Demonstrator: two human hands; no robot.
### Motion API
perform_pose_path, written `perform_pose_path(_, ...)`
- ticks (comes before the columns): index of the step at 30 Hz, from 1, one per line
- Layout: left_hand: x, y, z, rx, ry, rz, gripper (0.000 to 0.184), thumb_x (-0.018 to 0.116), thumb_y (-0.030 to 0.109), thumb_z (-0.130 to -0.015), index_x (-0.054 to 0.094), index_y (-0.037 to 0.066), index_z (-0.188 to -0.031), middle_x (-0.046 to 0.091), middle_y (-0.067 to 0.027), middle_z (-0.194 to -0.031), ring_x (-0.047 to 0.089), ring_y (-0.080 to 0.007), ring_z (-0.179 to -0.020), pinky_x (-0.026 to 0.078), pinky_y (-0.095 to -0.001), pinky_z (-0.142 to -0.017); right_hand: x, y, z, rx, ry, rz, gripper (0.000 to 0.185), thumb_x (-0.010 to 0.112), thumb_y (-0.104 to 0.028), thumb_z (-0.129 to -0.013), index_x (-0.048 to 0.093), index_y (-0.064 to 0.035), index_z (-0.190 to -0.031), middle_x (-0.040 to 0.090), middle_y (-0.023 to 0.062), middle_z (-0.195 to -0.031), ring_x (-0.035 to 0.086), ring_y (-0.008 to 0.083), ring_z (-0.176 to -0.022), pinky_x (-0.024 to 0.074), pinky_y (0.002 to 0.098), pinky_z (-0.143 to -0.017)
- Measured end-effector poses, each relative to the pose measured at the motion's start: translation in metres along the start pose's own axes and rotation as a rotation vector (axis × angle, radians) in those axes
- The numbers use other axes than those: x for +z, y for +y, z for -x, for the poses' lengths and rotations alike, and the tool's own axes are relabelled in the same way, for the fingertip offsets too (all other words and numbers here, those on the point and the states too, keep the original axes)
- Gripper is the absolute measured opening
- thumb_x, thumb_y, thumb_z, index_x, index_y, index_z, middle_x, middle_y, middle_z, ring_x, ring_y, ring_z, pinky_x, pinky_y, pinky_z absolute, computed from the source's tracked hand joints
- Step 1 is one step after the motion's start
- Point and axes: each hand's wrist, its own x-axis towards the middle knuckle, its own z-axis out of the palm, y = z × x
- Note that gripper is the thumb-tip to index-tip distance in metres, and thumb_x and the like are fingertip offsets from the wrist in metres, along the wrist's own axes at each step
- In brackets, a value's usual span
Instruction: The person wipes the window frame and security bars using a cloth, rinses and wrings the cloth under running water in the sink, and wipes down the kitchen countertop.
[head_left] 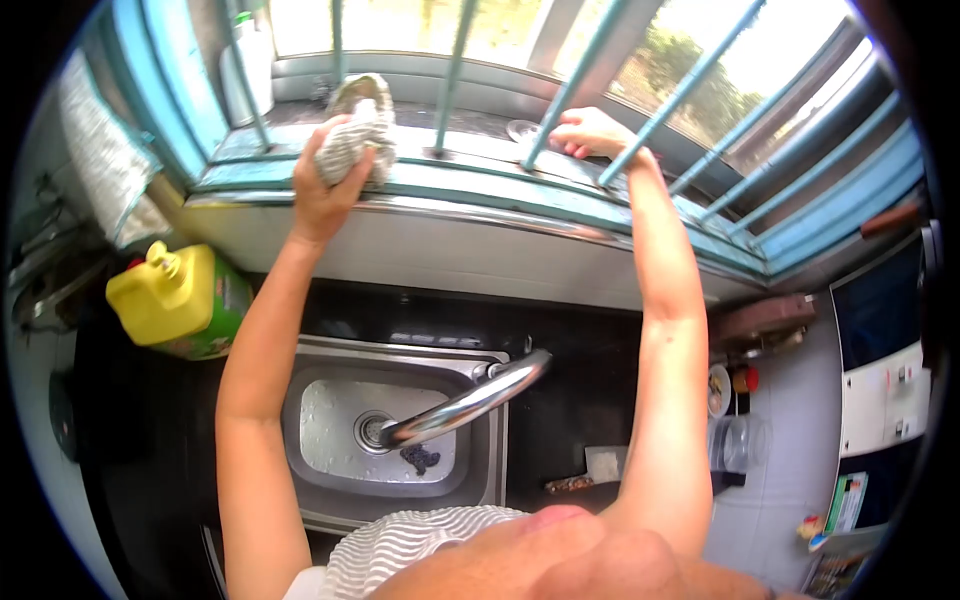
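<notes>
My left hand (325, 190) grips a crumpled grey-white cloth (355, 140) at the blue window frame (430, 180), beside one of its bars. Part of the cloth rises above the fingers. Through the bars on the right reaches my right hand (590, 133), its fingers loosely curled over the sill near a small clear round dish (522, 130). Whether those fingers touch or hold anything is too small to tell. A white bottle (253, 70) stands behind the bars at the left.
Below the window is a steel sink (330, 430) with a curved faucet (470, 402) and a dark scrap (420, 459) inside. A yellow jug (175, 300) stands left. Clear jars (738, 443) and a brown object (765, 325) are at the right. A towel (105, 150) hangs upper left.
</notes>
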Motion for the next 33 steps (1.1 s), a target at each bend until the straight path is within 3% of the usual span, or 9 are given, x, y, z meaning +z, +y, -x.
perform_pose_path(2,-0.002,0.002,-0.001,0.027,-0.048,-0.039,0.031,0.06,0.005,-0.076,0.049,-0.001,-0.105,0.054,-0.004,-0.091,0.049,-0.0111,-0.087,0.039,-0.0228,-0.078,0.011,-0.01,0.001,-0.264,-0.083,-0.805,0.054,0.058,-0.032,-0.079,0.042,0.0007,-0.118,0.052,0.0148,-0.104,0.055,0.0214,-0.092,0.0456,0.0286,-0.079)
perform_pose_path(3,-0.001,0.004,-0.004,0.058,-0.004,-0.061,0.029,0.064,0.01,-0.072,0.052,0.001,-0.098,0.057,-0.0116,-0.084,0.056,-0.0205,-0.077,0.044,-0.0283,-0.071,0.013,-0.016,0.005,-0.302,-0.06,-0.85,0.057,0.057,-0.031,-0.08,0.037,0.0023,-0.121,0.048,0.0164,-0.109,0.055,0.0231,-0.094,0.0454,0.0304,-0.081)
perform_pose_path(8,-0.011,0.01,-0.006,-0.056,-0.026,0.121,0.023,0.063,0.015,-0.075,0.055,0.001,-0.09,0.058,-0.0053,-0.078,0.054,-0.0123,-0.07,0.044,-0.0248,-0.065,0.006,0.007,0.015,-0.131,0.283,-1.005,0.038,0.047,-0.025,-0.087,0.043,0.002,-0.113,0.052,0.0155,-0.102,0.056,0.0217,-0.088,0.049,0.0293,-0.072)
perform_pose_path(10,-0.022,0.012,-0.009,-0.339,0.07,0.274,0.018,0.063,0.015,-0.075,0.056,0.001,-0.084,0.057,-0.0007,-0.072,0.051,-0.007,-0.063,0.042,-0.0224,-0.059,0.005,0.014,0.03,-0.087,0.373,-0.927,0.034,0.049,-0.024,-0.086,0.048,0.0024,-0.107,0.055,0.0142,-0.098,0.057,0.0205,-0.083,0.0486,0.0289,-0.068)
perform_pose_path(16,-0.043,0.008,-0.017,-0.15,0.069,0.008,0.011,0.062,0.009,-0.075,0.054,0.002,-0.079,0.054,-0.0006,-0.07,0.05,-0.0081,-0.062,0.041,-0.0228,-0.057,-0.01,0.045,0.014,-0.022,0.727,0.012,0.029,0.057,-0.025,-0.073,0.062,-0.002,-0.09,0.062,0.0102,-0.081,0.057,0.0169,-0.077,0.0439,0.0282,-0.07)
perform_pose_path(20,-0.038,-0.007,-0.018,-0.12,0.018,-0.129,0.016,0.063,0.009,-0.074,0.052,0.003,-0.082,0.052,-0.0044,-0.073,0.05,-0.0122,-0.065,0.041,-0.0244,-0.059,-0.007,0.017,0.008,0.063,0.402,0.213,0.027,0.054,-0.024,-0.072,0.064,-0.0042,-0.086,0.063,0.0129,-0.083,0.059,0.0233,-0.083,0.0444,0.0315,-0.075)
perform_pose_path(22,-0.036,-0.016,-0.018,0.025,0.037,-0.245,0.019,0.065,0.01,-0.073,0.051,0.002,-0.083,0.051,-0.0064,-0.073,0.051,-0.0154,-0.064,0.042,-0.0258,-0.06,-0.01,0.023,0.005,0.263,0.612,0.677,0.022,0.048,-0.013,-0.071,0.065,-0.0054,-0.083,0.062,0.0143,-0.088,0.06,0.0276,-0.084,0.0459,0.0344,-0.076)
perform_pose_path(25,-0.034,-0.019,-0.014,0.054,0.096,-0.264,0.022,0.065,0.011,-0.072,0.05,0.001,-0.085,0.052,-0.0083,-0.074,0.052,-0.0183,-0.066,0.043,-0.0282,-0.062,-0.016,0.036,0.008,0.471,0.481,0.709,0.025,0.048,-0.008,-0.072,0.063,-0.002,-0.091,0.058,0.0197,-0.098,0.054,0.031,-0.099,0.0446,0.0375,-0.081)
perform_pose_path(33,-0.037,-0.02,-0.012,0.128,0.084,-0.331,0.023,0.066,0.012,-0.071,0.051,0.002,-0.085,0.052,-0.0097,-0.076,0.052,-0.0233,-0.069,0.043,-0.031,-0.064,-0.014,0.06,0.007,0.364,0.395,0.676,0.029,0.049,-0.01,-0.067,0.059,-0.0061,-0.094,0.058,0.0168,-0.101,0.053,0.0334,-0.097,0.0416,0.0438,-0.077)
